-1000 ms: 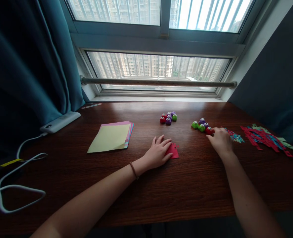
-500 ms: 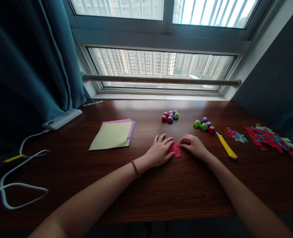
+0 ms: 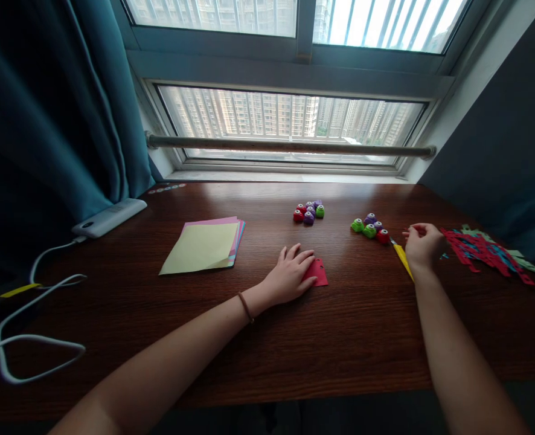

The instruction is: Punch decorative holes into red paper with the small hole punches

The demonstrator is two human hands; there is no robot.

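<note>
My left hand (image 3: 289, 275) lies flat with its fingers spread on a small red piece of paper (image 3: 318, 275), pressing it to the table. Small dark holes or marks show along the paper's upper right edge. Off to the right, my right hand (image 3: 425, 244) is raised with thumb and fingertips pinched together; whatever they hold is too small to make out. It hovers over the spot with tiny coloured paper bits (image 3: 444, 256), most of which it hides. A yellow-handled craft knife (image 3: 402, 261) lies just left of that hand, its lower end covered.
Colourful punches with eye-like tops stand in two clusters, one behind the red paper (image 3: 310, 213) and one by the knife (image 3: 370, 227). A stack of coloured paper (image 3: 201, 248) is at left, with a white power strip (image 3: 110, 217) and cable beyond. Cut paper strips (image 3: 489, 254) lie far right.
My right hand has moved from the red paper's right edge over to the tiny paper bits on the right. My left hand stays on the paper.
</note>
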